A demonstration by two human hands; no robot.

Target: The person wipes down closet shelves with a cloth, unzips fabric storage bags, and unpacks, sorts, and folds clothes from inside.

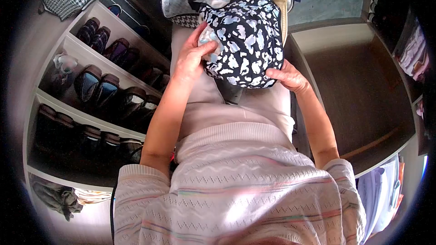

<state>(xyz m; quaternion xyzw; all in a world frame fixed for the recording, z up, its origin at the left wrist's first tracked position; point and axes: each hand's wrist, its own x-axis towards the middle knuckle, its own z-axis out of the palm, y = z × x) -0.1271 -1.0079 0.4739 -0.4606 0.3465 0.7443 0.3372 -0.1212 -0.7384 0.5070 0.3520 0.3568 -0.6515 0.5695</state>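
OK, edges first: your L hand [191, 56] pinches the left edge of a soft black cloth w/ white & pale-blue patches [250, 41], held over your pale-trousered lap [261, 109]; your R hand [291, 77] grips its lower-right edge, thumb on top. Room-wise, a wide dark-brown wooden compartment [363, 86] w/ pale rim opens right of your R forearm [318, 122]. Count: 2 hands, 1 cloth, 3 rows of dark shoes [88, 85] to your left.

I watch through a single head-worn camera, its wide lens pitched steeply down and forward over the striped knit top [254, 186], close above the left hand [190, 56] and right hand [289, 78], bowing the shoe shelves [91, 120], with black rounding the frame's corners.
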